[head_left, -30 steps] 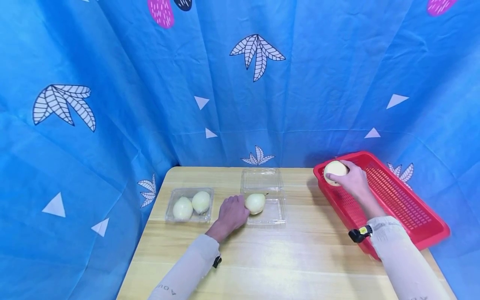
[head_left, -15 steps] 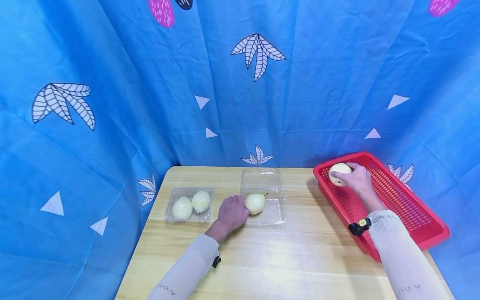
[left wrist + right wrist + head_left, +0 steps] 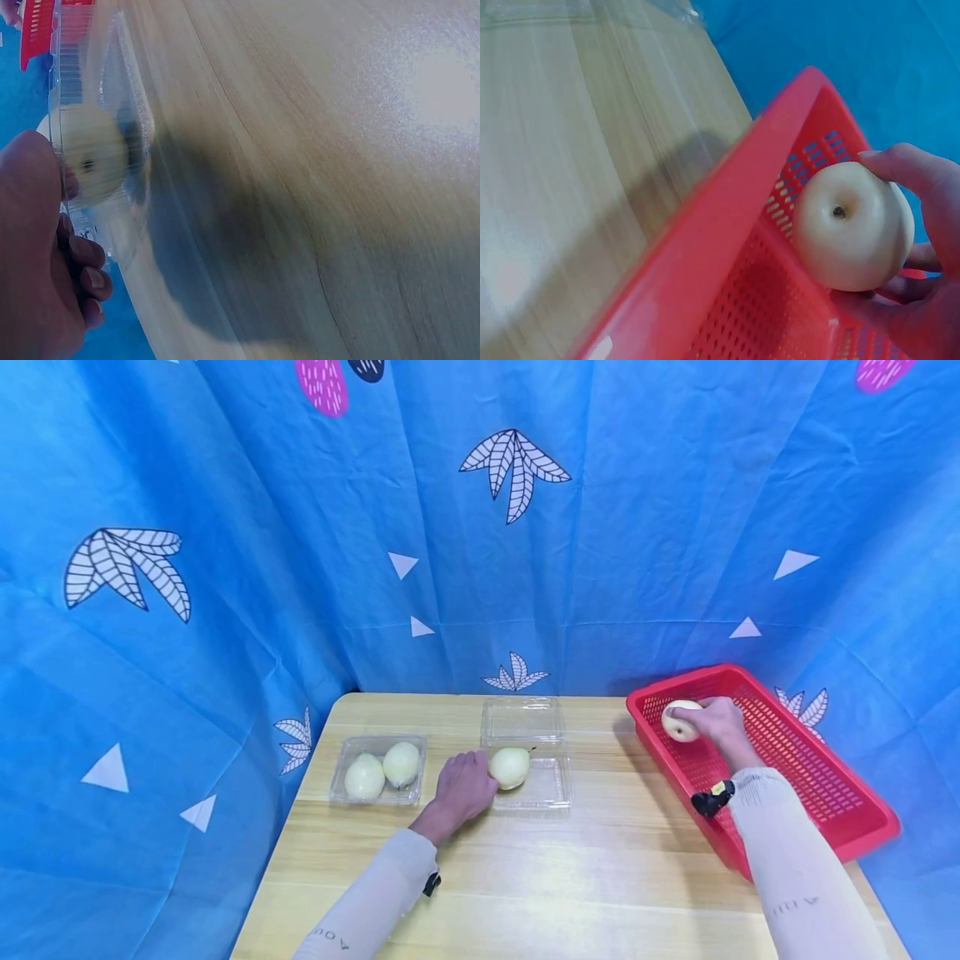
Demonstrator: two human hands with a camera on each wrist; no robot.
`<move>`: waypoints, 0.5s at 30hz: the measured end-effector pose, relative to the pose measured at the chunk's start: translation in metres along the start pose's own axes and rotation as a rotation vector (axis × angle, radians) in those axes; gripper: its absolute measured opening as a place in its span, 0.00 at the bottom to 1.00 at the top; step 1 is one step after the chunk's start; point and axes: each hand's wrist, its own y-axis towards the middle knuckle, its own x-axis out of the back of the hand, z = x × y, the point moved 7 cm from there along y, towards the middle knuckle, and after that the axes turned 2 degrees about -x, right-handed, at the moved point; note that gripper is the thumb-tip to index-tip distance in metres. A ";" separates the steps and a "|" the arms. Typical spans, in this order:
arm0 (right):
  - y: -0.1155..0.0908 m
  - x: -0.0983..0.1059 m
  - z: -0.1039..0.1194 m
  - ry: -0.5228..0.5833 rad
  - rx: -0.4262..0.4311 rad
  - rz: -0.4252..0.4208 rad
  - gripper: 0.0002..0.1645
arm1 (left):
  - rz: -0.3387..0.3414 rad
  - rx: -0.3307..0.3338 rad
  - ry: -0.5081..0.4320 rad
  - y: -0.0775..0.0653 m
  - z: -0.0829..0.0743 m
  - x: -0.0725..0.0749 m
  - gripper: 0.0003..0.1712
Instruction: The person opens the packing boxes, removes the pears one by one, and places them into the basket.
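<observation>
In the head view, my left hand (image 3: 465, 785) grips the near-left wall of an open clear plastic clamshell box (image 3: 546, 787). A pale yellow pear (image 3: 510, 768) lies in that box beside my fingers, its stem to the right. The left wrist view shows this pear (image 3: 94, 154) through the clear wall, with fingers (image 3: 94, 281) curled outside it. My right hand (image 3: 718, 723) holds another pear (image 3: 681, 722) inside the far end of the red basket (image 3: 862, 827). In the right wrist view, thumb and fingers wrap this pear (image 3: 847, 229), its dimpled end facing the camera.
On the table's left stands a second clear box (image 3: 339, 789) holding two pears (image 3: 364, 777). The open box's lid (image 3: 522, 718) lies back toward the curtain (image 3: 637, 527). Wooden table (image 3: 555, 885) lies between the boxes and the basket. Blue curtain borders the back and sides.
My right hand has lowered the pear deeper into the basket and slightly toward me, tilting it so its dimpled end shows. My left hand stays at the open box.
</observation>
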 end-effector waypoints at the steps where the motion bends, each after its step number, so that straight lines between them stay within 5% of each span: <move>1: 0.002 0.000 -0.002 -0.008 -0.006 0.002 0.47 | -0.001 -0.001 0.001 0.000 0.000 0.000 0.12; 15: 0.011 -0.007 -0.013 -0.058 -0.099 -0.009 0.30 | 0.000 -0.005 0.006 0.001 0.002 -0.002 0.12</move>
